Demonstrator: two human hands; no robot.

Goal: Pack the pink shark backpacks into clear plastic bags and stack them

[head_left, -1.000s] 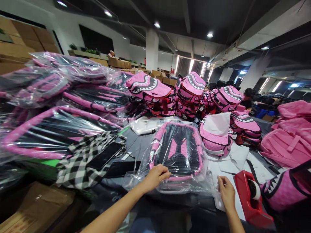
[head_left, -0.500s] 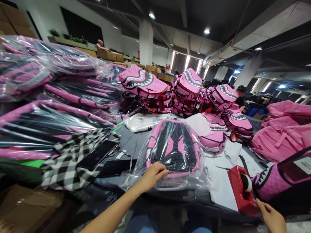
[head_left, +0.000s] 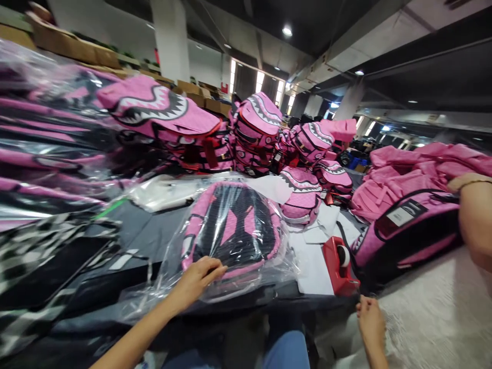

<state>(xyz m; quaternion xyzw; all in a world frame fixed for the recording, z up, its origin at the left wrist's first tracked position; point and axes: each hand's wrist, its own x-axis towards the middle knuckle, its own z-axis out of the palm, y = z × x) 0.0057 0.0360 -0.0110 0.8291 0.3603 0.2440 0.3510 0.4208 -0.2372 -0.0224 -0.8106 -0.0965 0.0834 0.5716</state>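
A pink and black backpack (head_left: 230,230) lies straps up inside a clear plastic bag (head_left: 161,277) in front of me. My left hand (head_left: 203,274) rests at the bag's near edge, its fingers curled and closed on the plastic. To the right stands a red tape dispenser (head_left: 336,266) with a white-cored roll (head_left: 344,255). Just off its front end my right hand (head_left: 371,318) is closed in a pinch; whatever sits between the fingertips is too small to make out. White sheets (head_left: 313,269) lie between the bag and the dispenser.
Pink shark-mouth backpacks (head_left: 259,120) are piled behind. Bagged backpacks (head_left: 46,148) are stacked left, near a checkered cloth (head_left: 23,277). On the right, another person's arm (head_left: 476,220) is beside a tagged backpack (head_left: 407,230), with plain pink bags (head_left: 423,164) beyond.
The view has swung right, so things appear farther left. My right hand's fingers have drawn together in a pinch near the dispenser's front. Another person's arm has appeared at right.
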